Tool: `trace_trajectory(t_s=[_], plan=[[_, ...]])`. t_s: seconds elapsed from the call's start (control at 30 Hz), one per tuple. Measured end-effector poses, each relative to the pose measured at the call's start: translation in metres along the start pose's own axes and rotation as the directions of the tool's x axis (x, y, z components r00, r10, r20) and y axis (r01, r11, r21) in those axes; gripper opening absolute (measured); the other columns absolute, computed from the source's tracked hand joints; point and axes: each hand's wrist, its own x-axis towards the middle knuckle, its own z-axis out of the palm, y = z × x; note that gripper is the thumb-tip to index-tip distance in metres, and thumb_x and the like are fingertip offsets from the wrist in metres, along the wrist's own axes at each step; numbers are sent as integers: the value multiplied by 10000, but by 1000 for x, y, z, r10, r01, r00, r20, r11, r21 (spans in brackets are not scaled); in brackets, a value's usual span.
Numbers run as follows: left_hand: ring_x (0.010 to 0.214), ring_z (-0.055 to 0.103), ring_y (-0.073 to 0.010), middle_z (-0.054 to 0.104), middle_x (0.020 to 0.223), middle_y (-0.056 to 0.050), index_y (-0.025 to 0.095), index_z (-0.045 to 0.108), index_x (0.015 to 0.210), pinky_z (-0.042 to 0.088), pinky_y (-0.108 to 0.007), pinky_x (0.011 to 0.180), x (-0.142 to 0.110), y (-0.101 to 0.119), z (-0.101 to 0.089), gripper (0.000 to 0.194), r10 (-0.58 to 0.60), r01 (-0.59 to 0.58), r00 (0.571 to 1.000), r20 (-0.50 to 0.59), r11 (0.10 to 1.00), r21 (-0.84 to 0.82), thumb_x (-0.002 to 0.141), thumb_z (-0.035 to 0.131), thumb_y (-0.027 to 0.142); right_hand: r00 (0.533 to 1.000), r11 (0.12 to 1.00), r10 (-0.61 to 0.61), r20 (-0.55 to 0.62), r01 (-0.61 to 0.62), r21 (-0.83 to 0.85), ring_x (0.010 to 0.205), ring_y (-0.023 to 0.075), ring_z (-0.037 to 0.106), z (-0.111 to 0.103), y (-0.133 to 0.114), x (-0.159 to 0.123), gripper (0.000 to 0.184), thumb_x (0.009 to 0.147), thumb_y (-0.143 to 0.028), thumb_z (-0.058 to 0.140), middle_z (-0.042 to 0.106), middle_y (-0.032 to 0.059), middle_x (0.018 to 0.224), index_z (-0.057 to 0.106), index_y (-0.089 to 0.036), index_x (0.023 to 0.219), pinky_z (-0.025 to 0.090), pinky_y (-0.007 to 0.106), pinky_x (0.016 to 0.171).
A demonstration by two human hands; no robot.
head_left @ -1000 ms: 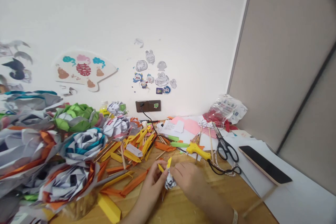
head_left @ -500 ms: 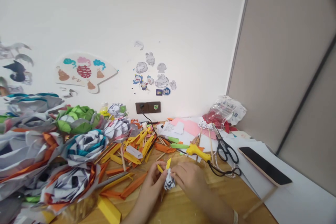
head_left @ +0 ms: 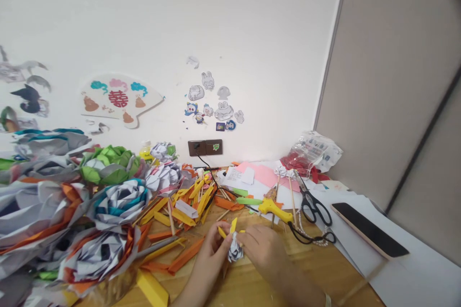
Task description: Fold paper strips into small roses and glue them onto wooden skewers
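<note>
Between my two hands, low over the wooden table, is a small white paper flower (head_left: 235, 250) with dark marks and yellow paper strips (head_left: 234, 225) sticking up from it. My left hand (head_left: 215, 244) is closed around the flower's left side, thumb and fingers pinching it beside a yellow strip. From the right, my right hand (head_left: 262, 248) has its fingertips pinched at the flower's edge, by another bit of yellow paper. A thin stick seems to run down below the flower, partly hidden by my left hand.
Large folded paper flowers (head_left: 120, 201) pile up at left, beside loose orange and yellow paper strips (head_left: 185, 213). Behind my right hand lie a yellow glue gun (head_left: 275, 209) with its black cord and black scissors (head_left: 316, 208). A phone (head_left: 369, 230) rests on white paper at right.
The whole view has shifted slightly, so things sit a little further right. A yellow bit now shows at my right fingertips. Both hands keep hold of the flower.
</note>
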Motion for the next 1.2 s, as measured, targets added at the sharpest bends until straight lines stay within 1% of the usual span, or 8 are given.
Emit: trace_trajectory(t_s=[0.27,0.43,0.6,0.7,0.9,1.1,1.2], plan=[[606,524,-144,553,653,26,193,569,831,406,-250,594,1,0,0,353,-7,7,1000,3,1000,-12,647,686,472,998,996,62,23,-64,63,516,142,530,-1,-1,-1,350,947,-183,319,563,8,552,585,-162,721,336,260,478],[600,520,-142,555,661,26,199,565,850,403,-247,589,0,1,0,342,-14,14,1000,9,1000,-13,664,675,464,998,998,45,34,-46,31,486,142,511,-3,-1,0,358,938,-166,322,543,5,530,561,-172,672,322,265,457],[604,517,-140,560,675,21,199,569,855,397,-240,586,-1,1,0,362,-8,8,1000,-5,1000,-8,648,684,472,999,999,26,40,-27,21,483,142,513,-2,-1,-1,341,938,-165,328,544,5,535,572,-170,700,318,259,458],[614,518,-140,559,683,22,202,566,861,396,-239,591,-1,0,0,362,-17,17,1000,3,1000,-10,648,684,470,997,999,40,60,-41,14,482,139,511,-2,-1,-1,337,938,-169,335,541,3,530,583,-171,710,321,256,461],[598,492,-119,524,691,40,211,540,876,396,-238,596,1,-3,-1,318,-15,16,999,39,1000,-21,695,656,445,997,999,49,60,-50,19,481,140,505,-2,-2,-1,388,950,-174,288,540,4,535,576,-175,691,313,264,457],[618,504,-135,534,707,26,201,541,880,401,-250,604,0,-2,-1,330,-5,5,999,35,1000,-3,693,653,449,997,998,63,51,-63,9,490,134,512,1,-1,-4,344,935,-166,337,543,-3,539,551,-179,666,316,259,465],[614,499,-130,530,708,28,201,541,878,401,-247,605,-1,0,0,325,-1,1,1000,25,1000,6,693,655,442,996,998,68,66,-69,11,498,135,513,0,-2,-4,327,930,-162,355,542,-2,547,548,-179,665,317,259,466]])
